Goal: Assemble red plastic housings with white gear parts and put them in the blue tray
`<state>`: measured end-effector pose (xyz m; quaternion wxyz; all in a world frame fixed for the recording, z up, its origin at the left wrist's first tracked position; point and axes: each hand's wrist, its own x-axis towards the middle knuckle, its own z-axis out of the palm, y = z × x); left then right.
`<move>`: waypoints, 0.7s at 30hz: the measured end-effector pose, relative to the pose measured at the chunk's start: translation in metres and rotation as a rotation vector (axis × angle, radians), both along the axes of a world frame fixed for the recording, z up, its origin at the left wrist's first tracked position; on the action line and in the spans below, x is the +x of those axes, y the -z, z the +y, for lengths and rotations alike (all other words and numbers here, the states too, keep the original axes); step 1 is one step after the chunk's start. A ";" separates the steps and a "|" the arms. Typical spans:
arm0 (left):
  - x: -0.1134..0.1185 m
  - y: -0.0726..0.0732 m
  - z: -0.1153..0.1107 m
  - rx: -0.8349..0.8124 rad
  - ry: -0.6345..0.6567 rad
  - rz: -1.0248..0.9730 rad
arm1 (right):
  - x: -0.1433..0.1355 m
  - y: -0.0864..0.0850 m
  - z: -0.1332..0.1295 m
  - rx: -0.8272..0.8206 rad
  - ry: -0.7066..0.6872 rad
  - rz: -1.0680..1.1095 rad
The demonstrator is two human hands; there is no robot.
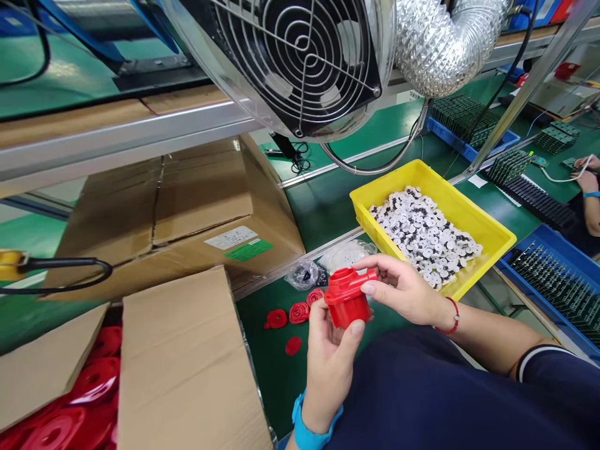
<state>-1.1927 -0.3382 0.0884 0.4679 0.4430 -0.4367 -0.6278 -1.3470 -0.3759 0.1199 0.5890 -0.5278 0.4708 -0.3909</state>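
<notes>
A red plastic pump-like housing (347, 300), round with a short side spout, is held up over the front of the bench. My left hand (330, 356) wraps its lower body, thumb in front and fingers behind. With thumb and fingers, my right hand (403, 289) pinches the spout at the upper right. Beyond the housing, several red round parts (299, 312) lie on the green bench top, and a single flat red disc (293, 345) sits closer to me. The underside of the housing is partly hidden by my fingers.
A yellow bin (497, 240) of small white parts stands to the right. Open cardboard flaps (187, 369) beside red parts (94, 381) fill the left; a large carton (201, 206) stands behind. A fan (304, 59) hangs overhead. At far right a co-worker's hand (588, 178) works near circuit boards.
</notes>
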 end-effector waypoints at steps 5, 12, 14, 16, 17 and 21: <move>-0.003 -0.001 0.002 0.003 -0.053 -0.035 | 0.002 -0.006 0.002 -0.011 -0.003 0.107; -0.003 -0.003 0.003 -0.070 -0.135 -0.203 | 0.003 -0.012 0.003 -0.016 -0.034 0.164; -0.001 0.000 0.005 -0.094 -0.146 -0.244 | 0.004 -0.012 0.003 0.001 -0.045 0.158; 0.000 0.003 0.007 -0.100 -0.150 -0.269 | 0.004 -0.013 0.003 0.016 -0.049 0.157; 0.000 0.004 0.008 -0.101 -0.150 -0.273 | 0.004 -0.013 0.004 0.022 -0.050 0.156; -0.002 0.001 0.008 -0.098 -0.149 -0.245 | 0.005 -0.012 0.005 0.035 -0.044 0.144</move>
